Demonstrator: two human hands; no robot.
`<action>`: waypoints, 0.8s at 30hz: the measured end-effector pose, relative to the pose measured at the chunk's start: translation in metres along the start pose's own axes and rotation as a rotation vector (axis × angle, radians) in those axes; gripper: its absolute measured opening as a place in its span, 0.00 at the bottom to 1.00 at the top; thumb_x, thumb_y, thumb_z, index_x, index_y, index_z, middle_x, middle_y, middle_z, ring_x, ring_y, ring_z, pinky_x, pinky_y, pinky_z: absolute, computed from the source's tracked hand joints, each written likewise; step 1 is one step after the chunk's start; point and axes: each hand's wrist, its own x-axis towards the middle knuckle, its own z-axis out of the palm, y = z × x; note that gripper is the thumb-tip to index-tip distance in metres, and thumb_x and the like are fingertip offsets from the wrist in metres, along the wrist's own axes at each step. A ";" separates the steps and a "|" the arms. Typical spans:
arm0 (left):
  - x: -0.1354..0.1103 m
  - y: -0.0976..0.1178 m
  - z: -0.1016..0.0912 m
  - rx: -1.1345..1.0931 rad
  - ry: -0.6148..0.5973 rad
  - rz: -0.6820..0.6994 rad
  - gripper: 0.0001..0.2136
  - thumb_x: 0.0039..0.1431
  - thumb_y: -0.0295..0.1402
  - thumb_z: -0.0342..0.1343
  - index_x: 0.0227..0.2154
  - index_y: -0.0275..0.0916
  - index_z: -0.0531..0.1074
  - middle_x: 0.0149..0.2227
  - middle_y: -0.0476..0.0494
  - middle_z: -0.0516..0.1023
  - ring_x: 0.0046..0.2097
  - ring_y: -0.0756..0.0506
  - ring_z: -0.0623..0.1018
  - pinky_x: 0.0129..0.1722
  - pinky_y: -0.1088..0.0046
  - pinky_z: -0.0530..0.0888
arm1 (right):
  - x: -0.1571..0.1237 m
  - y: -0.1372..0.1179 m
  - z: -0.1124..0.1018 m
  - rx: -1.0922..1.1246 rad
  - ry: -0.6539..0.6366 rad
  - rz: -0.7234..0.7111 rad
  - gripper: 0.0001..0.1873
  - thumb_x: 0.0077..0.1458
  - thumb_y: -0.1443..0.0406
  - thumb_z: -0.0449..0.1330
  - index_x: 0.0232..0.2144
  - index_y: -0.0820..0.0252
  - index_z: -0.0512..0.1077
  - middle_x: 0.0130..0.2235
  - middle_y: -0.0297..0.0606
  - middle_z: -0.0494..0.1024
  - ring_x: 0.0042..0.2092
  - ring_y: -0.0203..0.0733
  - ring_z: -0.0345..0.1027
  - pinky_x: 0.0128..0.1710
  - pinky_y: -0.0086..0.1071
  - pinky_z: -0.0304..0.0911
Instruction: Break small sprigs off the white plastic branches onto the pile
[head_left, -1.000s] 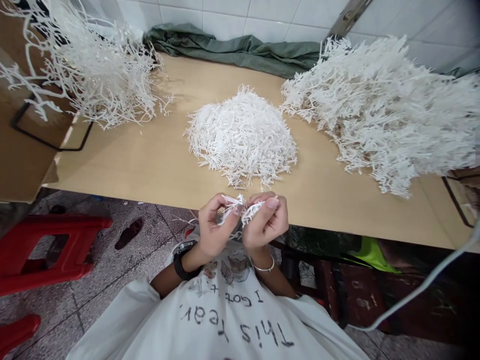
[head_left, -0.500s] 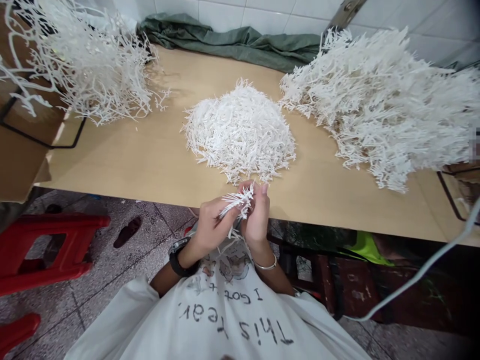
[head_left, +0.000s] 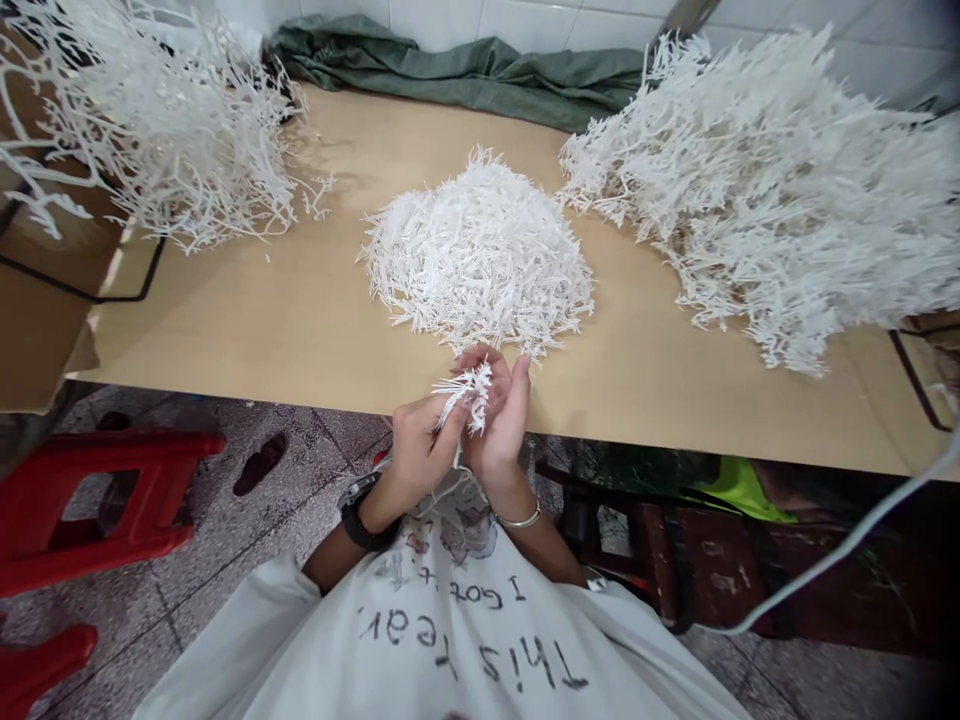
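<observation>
My left hand (head_left: 421,440), wearing a dark watch, is closed on a small bunch of white branched sprigs (head_left: 466,392) that look like plastic. Their thin tips fan out past the thumb. Close against the bunch, my right hand (head_left: 504,430) is cupped, its thumb raised away from its bent fingers and its palm partly showing. Whether any sprig rests in that palm is hard to make out. Just beyond both hands, a mound of similar short white sprigs (head_left: 480,255) lies on the tan tabletop (head_left: 240,330).
Larger heaps of white branching strands stand at the left (head_left: 180,130) and right (head_left: 765,190). Green cloth (head_left: 450,70) is bunched along the tiled wall. A pale cable (head_left: 840,550) crosses the lower right. A red stool (head_left: 112,510) stands on the floor at left.
My right hand has loosened, its thumb now further from its fingers and more of the palm visible. Both hands and the bunch have shifted slightly left in view.
</observation>
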 end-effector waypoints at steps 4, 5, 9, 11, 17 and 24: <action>-0.001 -0.003 0.003 0.176 -0.042 0.144 0.12 0.62 0.31 0.49 0.24 0.36 0.72 0.20 0.48 0.72 0.22 0.51 0.70 0.23 0.77 0.62 | 0.001 0.002 -0.001 -0.217 0.087 -0.155 0.25 0.57 0.46 0.48 0.25 0.58 0.69 0.24 0.31 0.67 0.25 0.33 0.62 0.26 0.28 0.58; -0.002 -0.004 0.004 0.189 -0.034 0.172 0.12 0.62 0.31 0.49 0.26 0.36 0.73 0.21 0.47 0.74 0.22 0.51 0.71 0.24 0.77 0.63 | 0.001 0.002 -0.001 -0.300 0.146 -0.221 0.25 0.57 0.47 0.49 0.21 0.59 0.66 0.21 0.31 0.66 0.24 0.32 0.60 0.25 0.28 0.57; -0.004 -0.013 0.011 0.180 0.001 0.184 0.12 0.63 0.32 0.47 0.31 0.36 0.75 0.25 0.44 0.77 0.24 0.50 0.73 0.25 0.77 0.65 | 0.004 0.008 -0.003 -0.492 0.302 -0.435 0.27 0.59 0.48 0.48 0.15 0.57 0.60 0.16 0.29 0.60 0.20 0.33 0.54 0.22 0.30 0.52; -0.004 -0.016 0.013 0.158 -0.005 0.158 0.12 0.63 0.33 0.47 0.32 0.37 0.75 0.26 0.43 0.78 0.26 0.49 0.74 0.27 0.77 0.65 | 0.007 0.009 -0.005 -0.510 0.278 -0.445 0.28 0.60 0.48 0.47 0.15 0.56 0.59 0.16 0.30 0.58 0.20 0.34 0.53 0.22 0.31 0.50; -0.001 0.001 0.007 -0.131 -0.092 -0.078 0.20 0.64 0.38 0.48 0.16 0.36 0.62 0.16 0.52 0.63 0.19 0.54 0.62 0.21 0.78 0.59 | 0.012 0.001 -0.015 -0.437 0.060 -0.158 0.35 0.58 0.41 0.37 0.10 0.56 0.52 0.13 0.29 0.51 0.16 0.33 0.46 0.17 0.31 0.45; -0.002 0.015 0.006 -0.999 -0.306 -0.611 0.25 0.55 0.46 0.57 0.13 0.37 0.54 0.10 0.57 0.53 0.13 0.58 0.51 0.14 0.78 0.48 | 0.003 -0.025 -0.012 -0.313 -0.135 0.183 0.32 0.49 0.43 0.57 0.12 0.56 0.50 0.13 0.25 0.49 0.15 0.29 0.42 0.14 0.28 0.41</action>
